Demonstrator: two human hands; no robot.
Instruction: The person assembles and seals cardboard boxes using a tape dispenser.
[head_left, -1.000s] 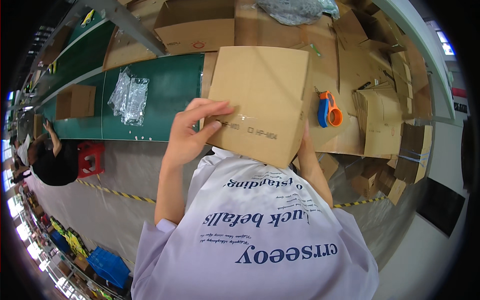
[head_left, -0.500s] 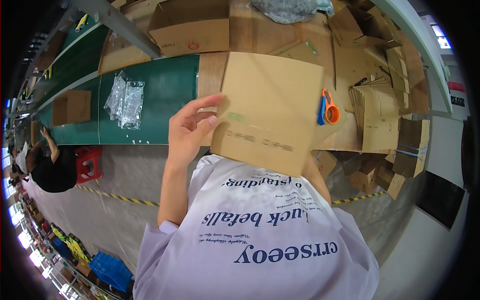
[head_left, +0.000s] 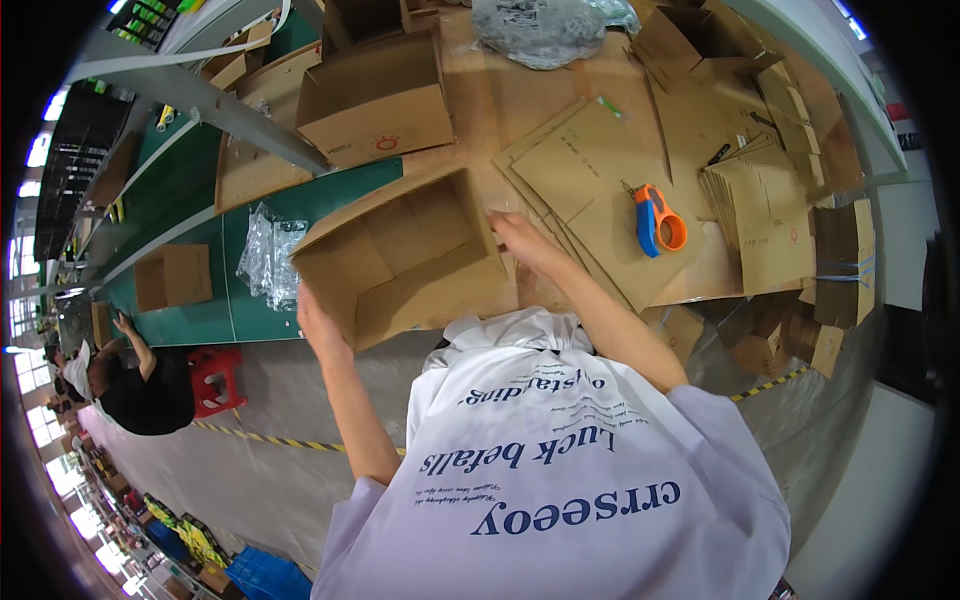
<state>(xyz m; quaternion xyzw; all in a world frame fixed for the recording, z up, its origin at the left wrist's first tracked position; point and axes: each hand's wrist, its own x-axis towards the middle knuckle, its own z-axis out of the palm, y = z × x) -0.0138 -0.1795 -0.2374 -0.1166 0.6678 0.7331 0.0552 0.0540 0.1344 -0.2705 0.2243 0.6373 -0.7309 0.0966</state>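
A brown cardboard box (head_left: 400, 255) is held up at the table's near edge, tilted, with its open top facing me. My left hand (head_left: 322, 325) grips its left side, fingers mostly hidden behind the cardboard. At the right wall my right hand (head_left: 522, 240) has its fingers closed on the edge. The inside of the box shows bare cardboard walls and bottom. To the right of my right hand, an orange and blue tape dispenser (head_left: 648, 228) rests on flat cardboard sheets (head_left: 570, 165).
Folded cartons (head_left: 765, 220) lean at the right. Clear plastic packaging (head_left: 262, 250) lies on the green table (head_left: 222, 322). Beyond stand open boxes (head_left: 380, 110) and a grey plastic bag (head_left: 540, 30). A metal post (head_left: 215, 95) slants at the left; a person (head_left: 145, 385) sits further off.
The box has turned from its closed, printed side to its open top and moved left. My right hand has come into view on its right edge; my left hand now grips its left side.
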